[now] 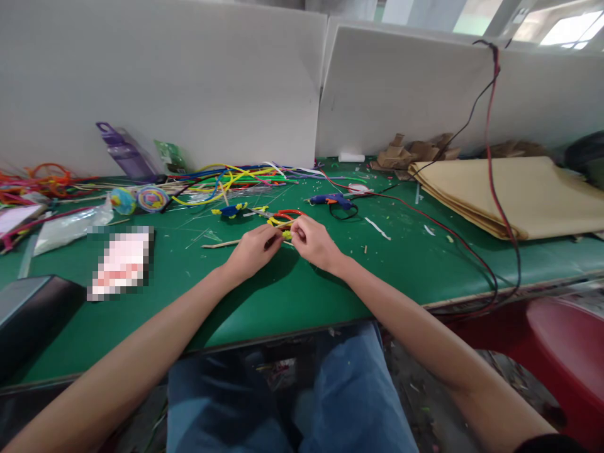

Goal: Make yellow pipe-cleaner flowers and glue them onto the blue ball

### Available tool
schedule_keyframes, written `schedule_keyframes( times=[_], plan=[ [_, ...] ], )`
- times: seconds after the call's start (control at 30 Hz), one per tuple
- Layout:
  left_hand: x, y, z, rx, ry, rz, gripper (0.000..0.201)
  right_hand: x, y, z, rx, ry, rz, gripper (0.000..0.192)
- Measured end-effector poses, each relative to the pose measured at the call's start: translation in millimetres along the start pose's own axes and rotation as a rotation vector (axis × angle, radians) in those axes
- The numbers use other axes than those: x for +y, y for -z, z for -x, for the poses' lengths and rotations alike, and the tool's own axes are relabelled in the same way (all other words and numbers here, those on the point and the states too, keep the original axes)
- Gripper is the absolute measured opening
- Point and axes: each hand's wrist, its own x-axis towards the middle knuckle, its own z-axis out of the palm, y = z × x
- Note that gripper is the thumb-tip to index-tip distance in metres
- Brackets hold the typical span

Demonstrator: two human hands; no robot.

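My left hand (255, 250) and my right hand (315, 242) are close together above the green table (264, 302). Both have their fingers closed around a small yellow piece (286, 234), which shows between the fingertips; its kind is mostly hidden. Just behind the hands lie scissors (289, 214) with orange-red handles. A thin stick (221, 244) rests on the table left of my left hand. Beyond it sits a small blue and yellow piece (231, 211). Right of the scissors is a blue glue gun (331, 201).
Colourful pipe-cleaner-like strands (236, 179) lie along the white partition (189, 82). A purple bottle (125, 154) leans at the back left. Folded brown paper (495, 189) covers the right side, with a red and black cable (493, 157) hanging before it. A dark box (38, 321) stands front left.
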Motion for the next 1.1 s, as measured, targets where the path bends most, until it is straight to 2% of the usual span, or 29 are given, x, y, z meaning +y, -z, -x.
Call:
schedule_keyframes(
  times=[0.2, 0.5, 0.67, 0.93, 1.0, 1.1],
  plan=[
    [-1.3, 0.8, 1.0, -0.060, -0.037, -0.066, 0.014, 5.7, 3.4, -0.6, -0.096, 0.037, -0.024, 0.008],
    [-0.2, 0.0, 1.5, -0.101, -0.047, -0.061, 0.015, 4.2, 2.8, 1.1, -0.119, 0.057, 0.011, 0.007],
    [-0.4, 0.9, 1.2, -0.129, -0.075, -0.062, 0.017, 6.6, 4.8, 0.0, -0.164, 0.126, -0.007, 0.010],
    [-1.2, 1.3, -0.4, -0.196, -0.102, -0.017, 0.015, 5.0, 8.5, -0.1, -0.256, 0.242, 0.086, 0.010],
    [-0.6, 0.7, -0.3, -0.197, -0.100, 0.002, 0.015, 4.4, 8.4, -0.1, -0.273, 0.259, 0.086, 0.010],
    [0.5, -0.2, 0.0, -0.151, -0.045, 0.052, 0.017, 4.4, 9.0, -0.8, -0.228, 0.207, 0.043, 0.010]
  ],
)
